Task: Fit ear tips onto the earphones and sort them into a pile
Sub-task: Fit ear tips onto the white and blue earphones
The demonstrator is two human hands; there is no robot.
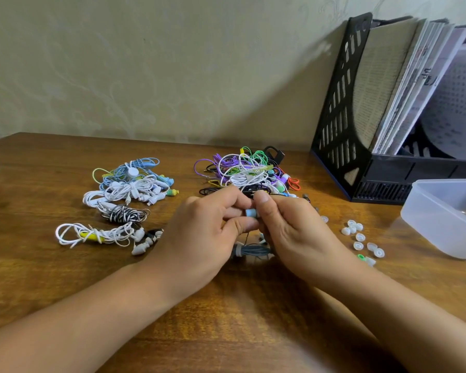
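While both hands meet over the middle of the table [65, 278], a pale blue ear tip [251, 212] sits pinched right between them, and that's the piece to watch. Left hand [207, 232] has its fingers curled in, apparently holding the earphone itself, though the bud is hidden behind the fingers. Right hand [288, 232] pinches the tip with thumb and forefinger, pressing it toward the left. Just below the tip hangs a grey cord bundle [250, 250], resting on the wood. Doing this well, I'd say, means keeping the tip square to the nozzle and rolling it on with a small twist, not shoving straight. Behind the tip lies the tangled colourful heap [248, 170]; well off to its left, the neater pile of white and blue sets [129, 184]. To its right, loose clear tips [359, 238] are scattered near a plastic tub [441, 211]; a black file rack [342, 117] stands beyond.
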